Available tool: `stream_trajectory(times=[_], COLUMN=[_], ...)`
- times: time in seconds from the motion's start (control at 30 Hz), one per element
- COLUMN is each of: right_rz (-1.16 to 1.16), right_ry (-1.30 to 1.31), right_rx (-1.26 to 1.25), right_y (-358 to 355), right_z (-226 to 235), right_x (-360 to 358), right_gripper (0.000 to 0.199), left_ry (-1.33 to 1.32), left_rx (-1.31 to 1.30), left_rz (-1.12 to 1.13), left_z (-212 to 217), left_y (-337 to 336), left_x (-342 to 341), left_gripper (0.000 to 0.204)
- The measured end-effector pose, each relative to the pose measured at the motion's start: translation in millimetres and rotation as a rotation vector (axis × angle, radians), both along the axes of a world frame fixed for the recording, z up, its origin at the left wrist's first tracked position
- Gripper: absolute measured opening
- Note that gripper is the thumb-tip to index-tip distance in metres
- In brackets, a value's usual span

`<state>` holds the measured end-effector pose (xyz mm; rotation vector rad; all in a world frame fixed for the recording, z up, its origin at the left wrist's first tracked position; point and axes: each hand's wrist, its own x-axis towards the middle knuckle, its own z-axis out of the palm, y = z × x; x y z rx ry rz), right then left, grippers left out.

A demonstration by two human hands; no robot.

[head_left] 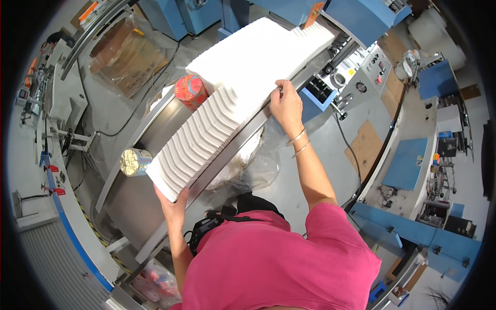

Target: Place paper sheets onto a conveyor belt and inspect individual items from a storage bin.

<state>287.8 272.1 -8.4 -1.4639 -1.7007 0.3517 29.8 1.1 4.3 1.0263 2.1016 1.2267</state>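
A long row of white folded paper (199,137) (tissue or napkins, by the look of it) lies along a metal table (129,206), its near end toward the person and its far end by the blue machine (361,18). The left hand (173,209) cups that near end, fingers to one side and thumb by the right corner; its palm is hidden, so I cannot tell whether it clamps the paper or only steadies it. The right hand (287,107) is at the row's right edge about midway along, fingers bent; whether thumb and forefinger pinch any sheets does not show.

As for progress, the row appears already laid out in one continuous line. The near half bows in wavy ridges, while the far part looks smoother, though glare hides its layers. With both hands at the paper, the handling seems unfinished, and how much is left cannot be judged.

A red patterned cylinder (191,92) is just beside the row's left side. A pale gold cylinder (136,161) lies near the left corner of the near end; contact there is unclear.
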Motion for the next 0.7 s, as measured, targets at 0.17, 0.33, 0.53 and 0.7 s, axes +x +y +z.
stream_trajectory(times=[0.17,0.33,0.53,0.7], right_rz=[0.075,0.167,0.423,0.556], right_ry=[0.248,0.073,0.111,0.131], right_rx=[-0.311,-0.449,-0.935,-1.08], right_y=[12.6,22.8,48.4,57.6], right_z=[6.2,16.5,42.9,57.1], right_x=[13.0,17.4,18.6,17.3], right_gripper=[0.041,0.062,0.075,0.097], left_ry=[-0.579,-0.976,-0.802,-0.705], left_rx=[0.134,0.148,0.134,0.149], left_rz=[0.086,0.138,0.014,-0.028], left_z=[-5.8,-5.0,-3.9,-1.3], left_y=[-4.8,-6.1,14.2,17.4], left_x=[-11.8,-31.8,-26.4,-25.8], left_gripper=[0.068,0.065,0.065,0.067])
